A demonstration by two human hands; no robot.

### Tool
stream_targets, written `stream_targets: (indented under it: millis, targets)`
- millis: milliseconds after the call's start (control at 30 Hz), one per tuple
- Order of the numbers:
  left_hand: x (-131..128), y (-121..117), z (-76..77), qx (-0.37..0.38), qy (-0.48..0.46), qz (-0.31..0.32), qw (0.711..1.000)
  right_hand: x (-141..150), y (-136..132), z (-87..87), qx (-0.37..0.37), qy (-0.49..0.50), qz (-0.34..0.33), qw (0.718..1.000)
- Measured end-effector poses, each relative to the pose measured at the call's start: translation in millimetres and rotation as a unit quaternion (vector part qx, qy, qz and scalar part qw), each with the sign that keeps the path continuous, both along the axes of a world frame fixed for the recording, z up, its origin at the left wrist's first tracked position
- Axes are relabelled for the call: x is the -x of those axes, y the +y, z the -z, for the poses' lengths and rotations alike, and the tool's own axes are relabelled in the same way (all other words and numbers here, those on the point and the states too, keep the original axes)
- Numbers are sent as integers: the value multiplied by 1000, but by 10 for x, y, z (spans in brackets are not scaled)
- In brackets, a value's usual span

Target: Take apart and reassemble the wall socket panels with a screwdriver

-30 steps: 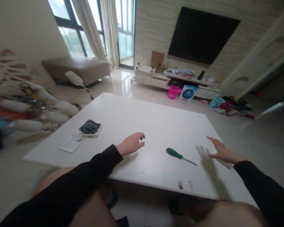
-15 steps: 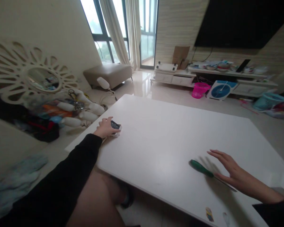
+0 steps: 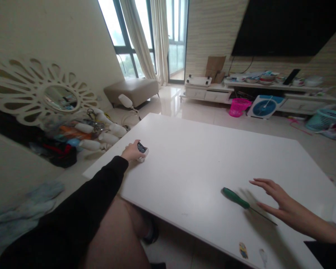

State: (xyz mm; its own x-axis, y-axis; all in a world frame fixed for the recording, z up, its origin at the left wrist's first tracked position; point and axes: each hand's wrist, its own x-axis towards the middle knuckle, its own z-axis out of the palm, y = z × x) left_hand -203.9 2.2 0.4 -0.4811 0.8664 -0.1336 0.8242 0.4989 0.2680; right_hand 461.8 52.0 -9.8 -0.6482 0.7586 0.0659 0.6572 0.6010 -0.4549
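The white table (image 3: 184, 157) takes up most of the floor in front of the seated person, its near edge running by a bare leg (image 3: 109, 235). From where I stand, the left arm in its black sleeve (image 3: 72, 209) is the longest thing over it, stretched nearly straight out past the near edge toward the left edge. The right arm reaches in over the right part of the near edge, forearm bare, the wrist almost level.

The right hand (image 3: 278, 198) hangs palm down with its fingers extended and the thumb well apart from them, its shadow on the tabletop. The left hand (image 3: 132, 151) is curled, its fingers over the far side and its thumb on the near side, clasping a black-topped white box (image 3: 142, 148) close to the left edge.

The green-handled screwdriver (image 3: 236, 198) lies toward the near edge, right of the middle, its shaft slanting under the right hand toward the near-right corner; I can't tell whether the thumb touches it. Smallest of all, a yellow-and-blue sticker (image 3: 243, 250) sits just inside the near edge, beside a pale one (image 3: 263, 257).
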Motion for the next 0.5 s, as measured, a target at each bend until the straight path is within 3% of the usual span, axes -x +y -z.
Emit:
stream_targets:
  millis: [133,233,400,500]
  targets:
    - [-341,60,-126,-34,-42,153,987,43,-62,-74,9,-2,1,1000]
    - [-762,69,-155,-63,-113,340,931,107,-128,-146,20,-15,0,1000]
    - [-1506,-6,-21,-60,-53,496,865,231,-237,-216,30,-29,-7,999]
    - [-1771,-58,72,-41,-30,543,838,297,-307,-238,38,-32,-18,999]
